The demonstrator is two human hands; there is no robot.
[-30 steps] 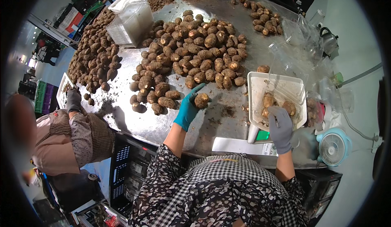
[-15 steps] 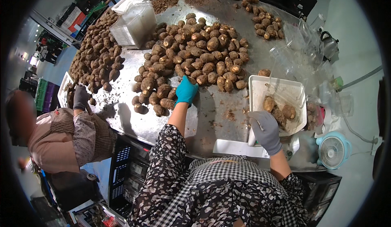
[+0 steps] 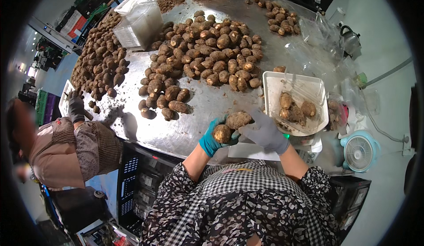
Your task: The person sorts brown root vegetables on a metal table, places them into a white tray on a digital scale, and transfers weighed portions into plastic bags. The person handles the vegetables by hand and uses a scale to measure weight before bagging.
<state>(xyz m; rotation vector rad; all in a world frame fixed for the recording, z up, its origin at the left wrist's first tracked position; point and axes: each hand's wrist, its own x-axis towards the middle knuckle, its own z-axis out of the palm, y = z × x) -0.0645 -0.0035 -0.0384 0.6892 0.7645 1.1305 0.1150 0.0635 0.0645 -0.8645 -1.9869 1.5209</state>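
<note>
Brown, rough-skinned taros point(image 3: 212, 47) lie heaped in the middle of the metal table. My left hand point(image 3: 211, 141), in a teal glove, is closed around a round taro point(image 3: 222, 134) in front of my body. A second, longer taro point(image 3: 239, 120) lies against its fingers. My right hand point(image 3: 265, 133), in a grey glove, grips the right end of that longer taro between thumb and fingers. Close to the right hand, a white tray point(image 3: 267, 87) with several taros in it rests on a scale point(image 3: 304, 145) with a small green light.
Stacked clear plastic containers point(image 3: 140, 27) stand behind the heap. At the left, a co-worker's gloved hand point(image 3: 76, 107) is near another taro pile point(image 3: 99, 56). Clear plastic bags point(image 3: 324, 36), a kettle point(image 3: 351, 41) and a blue fan point(image 3: 360, 152) are along the right side.
My left hand has come back from the heap toward my body and now holds taro. My right hand has left the tray's near edge and moved left to meet it.
</note>
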